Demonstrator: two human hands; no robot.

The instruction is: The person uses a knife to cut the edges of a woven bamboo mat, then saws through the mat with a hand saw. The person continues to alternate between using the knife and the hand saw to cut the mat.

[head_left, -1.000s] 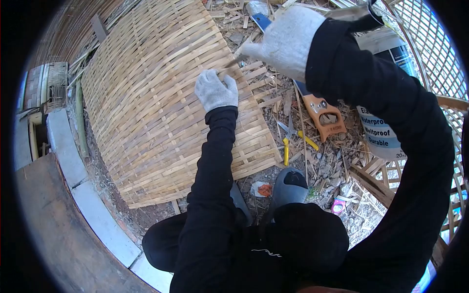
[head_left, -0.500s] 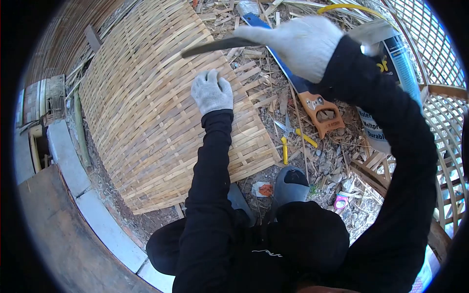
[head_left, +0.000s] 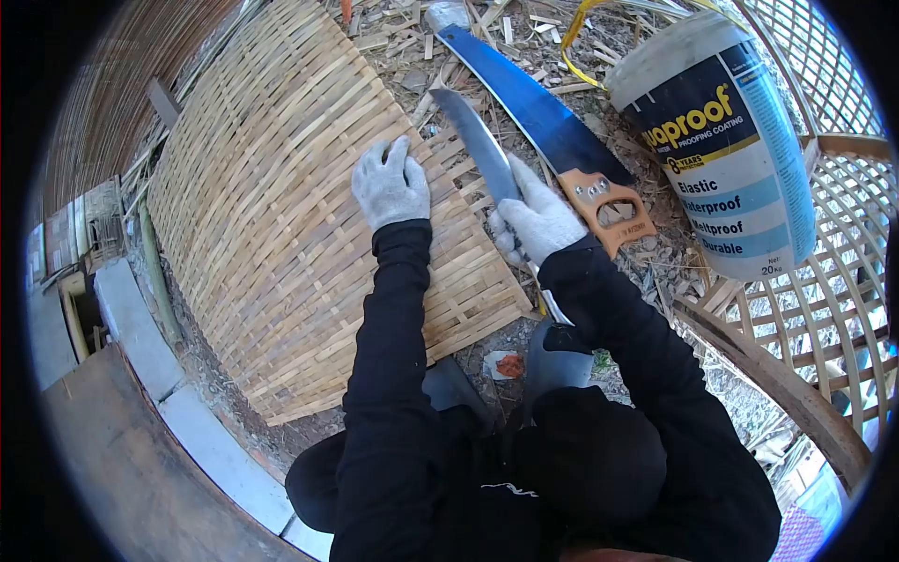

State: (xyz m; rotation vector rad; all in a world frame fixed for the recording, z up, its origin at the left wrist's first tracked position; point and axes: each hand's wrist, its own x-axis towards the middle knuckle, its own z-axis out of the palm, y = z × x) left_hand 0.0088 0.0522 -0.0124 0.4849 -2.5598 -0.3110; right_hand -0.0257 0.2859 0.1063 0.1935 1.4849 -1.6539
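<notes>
A large woven bamboo panel (head_left: 281, 206) lies on the ground in front of me. My left hand (head_left: 391, 183), in a pale glove, rests on it near the right edge, fingers slightly bent and thumb apart, holding nothing. In my gloved right hand (head_left: 538, 215) is a machete (head_left: 475, 140), its dark curved blade pointing up and left beside the panel's edge. The glove hides where the handle begins. To the right of that hand lies a hand saw (head_left: 548, 117) with a blue blade and an orange-brown wooden handle (head_left: 609, 208).
A white bucket of waterproofing coating (head_left: 721, 159) stands tilted in view at the right, by a bamboo lattice (head_left: 815, 328). Wood chips and strips litter the ground. Pale blocks (head_left: 220, 450) and a brown board (head_left: 122, 450) edge the left. My boots (head_left: 557, 361) are below the panel.
My right hand has come down from above the saw, bringing the machete to the panel's right edge. The bucket is now uncovered; the yellow-handled tool is mostly hidden. My left hand has shifted slightly left.
</notes>
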